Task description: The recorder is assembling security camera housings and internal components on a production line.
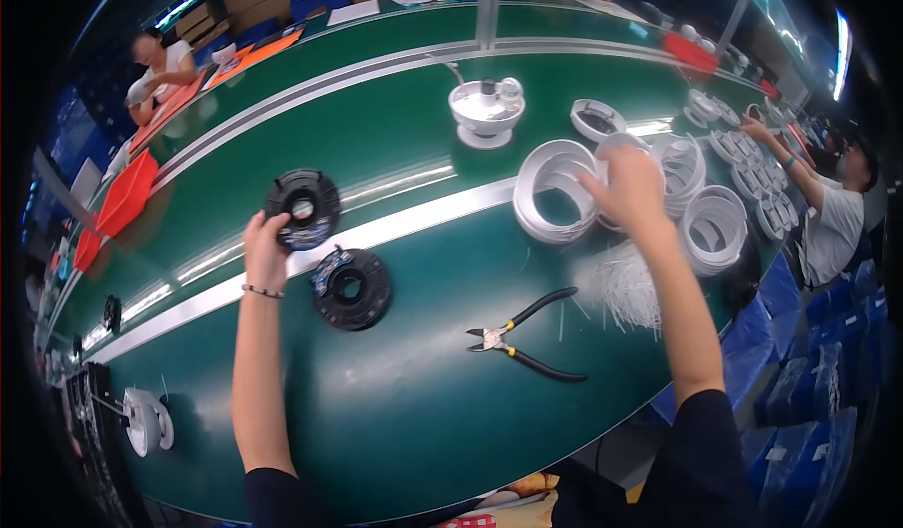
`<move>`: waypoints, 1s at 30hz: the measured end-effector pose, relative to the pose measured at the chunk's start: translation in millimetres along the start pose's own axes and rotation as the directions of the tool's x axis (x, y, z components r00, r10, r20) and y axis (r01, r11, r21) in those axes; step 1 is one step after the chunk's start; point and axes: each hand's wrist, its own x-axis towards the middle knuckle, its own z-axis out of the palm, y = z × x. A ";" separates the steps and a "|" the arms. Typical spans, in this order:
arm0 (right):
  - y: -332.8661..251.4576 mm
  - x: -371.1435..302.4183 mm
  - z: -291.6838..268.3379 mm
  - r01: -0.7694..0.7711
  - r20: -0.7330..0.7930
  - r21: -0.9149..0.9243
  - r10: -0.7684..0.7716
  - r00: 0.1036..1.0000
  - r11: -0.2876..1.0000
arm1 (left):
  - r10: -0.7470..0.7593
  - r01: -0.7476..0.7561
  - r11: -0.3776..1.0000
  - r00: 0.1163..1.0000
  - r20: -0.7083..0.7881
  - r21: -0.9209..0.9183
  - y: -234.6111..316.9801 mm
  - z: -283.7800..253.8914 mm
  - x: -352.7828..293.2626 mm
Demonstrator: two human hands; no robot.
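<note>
My left hand [266, 249] is closed on the edge of a round black plastic housing [318, 192], which has an open centre and a small circuit board with wires along its lower side. A second such black housing [362, 314] lies on the table just beside it. Over at the right, my right hand [628, 188] reaches over stacked white plastic rings [530, 189], its thumb spread away from the fingers. Motion blurs this hand, and its fingertips are partly hidden, so contact with a ring is unclear.
Black-handled cutting pliers [493, 338] lie open on the green table [423, 434], left of a pile of thin white strips [628, 288]. A white bowl-shaped unit [484, 112] stands beyond the pale strip. Another white unit [147, 423] is at left. Other people sit around.
</note>
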 end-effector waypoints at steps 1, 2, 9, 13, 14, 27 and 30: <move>1.4 11.2 3.1 -0.025 0.101 -0.091 0.034 0.994 0.996 | -0.021 0.022 0.998 0.999 0.025 -0.054 -0.3 10.4 -12.8; 12.2 18.7 7.6 0.075 0.080 -0.168 -0.062 0.995 0.983 | -0.050 0.051 0.995 0.998 0.023 -0.084 2.3 21.5 -24.5; -59.1 49.0 -13.0 0.418 -0.053 -0.062 -0.421 0.905 0.906 | -0.115 0.108 0.966 0.993 -0.014 -0.236 23.0 12.7 -58.4; -117.3 27.0 -0.8 0.783 -0.018 0.024 -0.783 0.622 0.621 | -0.084 0.083 0.944 0.996 0.012 -0.321 17.5 14.9 -62.0; -125.8 17.6 8.3 0.805 0.121 0.056 -0.805 0.581 0.590 | -0.095 0.093 0.938 0.995 0.009 -0.334 18.0 19.2 -65.3; -148.3 -27.4 51.0 0.758 0.022 0.511 -0.888 0.460 0.405 | -0.150 0.148 0.905 0.988 0.028 -0.400 35.4 34.2 -82.8; -150.7 -27.9 32.9 0.488 0.192 0.403 -0.593 0.782 0.774 | -0.134 0.119 0.898 0.991 -0.005 -0.424 34.8 30.5 -83.1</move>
